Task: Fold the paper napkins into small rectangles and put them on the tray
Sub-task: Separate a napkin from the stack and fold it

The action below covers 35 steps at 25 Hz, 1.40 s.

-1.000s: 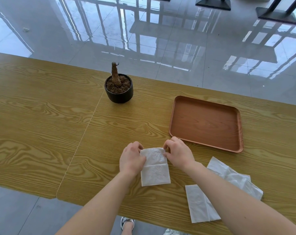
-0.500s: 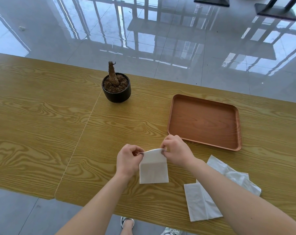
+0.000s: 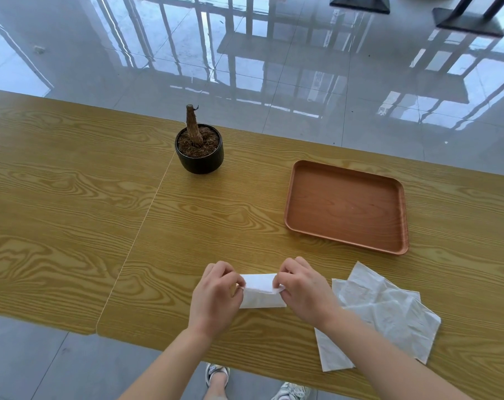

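A white paper napkin (image 3: 260, 293) lies on the wooden table (image 3: 71, 215) near its front edge, its far half doubled over toward me. My left hand (image 3: 216, 295) pinches the left corner of that folded flap. My right hand (image 3: 301, 287) pinches the right corner. A loose pile of unfolded white napkins (image 3: 386, 316) lies to the right, partly under my right forearm. The brown wooden tray (image 3: 346, 204) sits beyond the pile with nothing on it.
A small black pot (image 3: 199, 155) with soil and a bare stump stands at the back, left of the tray. A seam runs through the tabletop left of my hands. Glossy tiled floor and black table bases lie past the far edge.
Both hands have lifted the napkin's far edge and brought it toward me, so the napkin now shows as a shorter, wider rectangle.
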Available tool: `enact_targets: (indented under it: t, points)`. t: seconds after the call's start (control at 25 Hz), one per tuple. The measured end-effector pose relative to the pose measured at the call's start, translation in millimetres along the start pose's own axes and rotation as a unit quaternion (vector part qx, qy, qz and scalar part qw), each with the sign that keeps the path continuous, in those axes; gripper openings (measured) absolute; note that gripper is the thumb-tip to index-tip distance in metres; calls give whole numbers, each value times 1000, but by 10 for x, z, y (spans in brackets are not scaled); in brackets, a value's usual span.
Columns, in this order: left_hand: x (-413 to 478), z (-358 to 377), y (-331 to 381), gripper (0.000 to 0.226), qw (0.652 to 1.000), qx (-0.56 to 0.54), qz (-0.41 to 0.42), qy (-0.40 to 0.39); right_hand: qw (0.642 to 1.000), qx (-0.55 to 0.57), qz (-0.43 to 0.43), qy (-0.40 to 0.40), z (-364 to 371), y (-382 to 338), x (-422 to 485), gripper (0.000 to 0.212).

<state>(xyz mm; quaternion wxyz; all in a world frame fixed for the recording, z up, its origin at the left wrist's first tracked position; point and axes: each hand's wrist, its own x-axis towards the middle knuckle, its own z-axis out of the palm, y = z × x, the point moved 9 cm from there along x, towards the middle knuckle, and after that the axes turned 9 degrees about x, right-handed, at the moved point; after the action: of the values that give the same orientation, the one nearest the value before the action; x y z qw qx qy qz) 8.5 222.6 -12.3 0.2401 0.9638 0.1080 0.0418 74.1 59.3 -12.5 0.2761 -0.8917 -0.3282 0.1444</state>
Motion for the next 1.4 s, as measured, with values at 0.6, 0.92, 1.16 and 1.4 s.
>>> enact_targets:
  t: [0.6, 0.92, 1.16, 1.4]
  points:
    - [-266, 227, 143, 13, 986, 125, 94, -52, 996, 41, 74, 22, 24, 226, -46, 24]
    - [-281, 285, 170, 29, 973, 193, 113, -52, 991, 18, 120, -49, 185, 336, 60, 11]
    - [-129, 199, 133, 15, 989, 143, 6, -45, 973, 40, 225, -13, 190, 410, -183, 11]
    - [-621, 489, 79, 25, 972, -14, -206, -108, 938, 38, 345, 5, 355, 406, -432, 21]
